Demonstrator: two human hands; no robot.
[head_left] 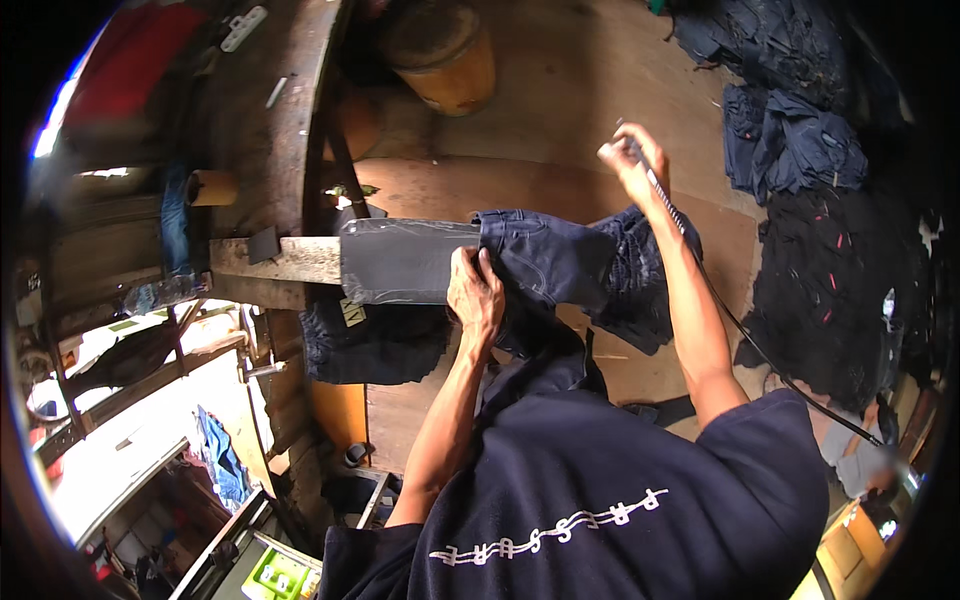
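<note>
A pair of dark blue jeans point(550, 255) is pulled over the end of a dark grey board point(405, 265) wrapped in clear plastic. The board rests on a wooden beam point(312, 262). At the open edge of the jeans, my left hand point(477, 292) grips the cloth against the board, fingers bent. My right hand point(637, 168) is raised above the far end of the jeans, closed around a slim hand tool point(652, 182). From that tool a dark cable point(745, 325) runs along my right forearm to the lower right. The tool's tip is blurred and hard to make out.
Dark garments point(820, 290) lie heaped along the right side. A brownish-yellow bucket point(445, 65) stands at the back. Another dark garment point(375, 345) hangs beneath the board. At the lower left is a green tray point(280, 575). A person point(855, 455) is partly visible at the right.
</note>
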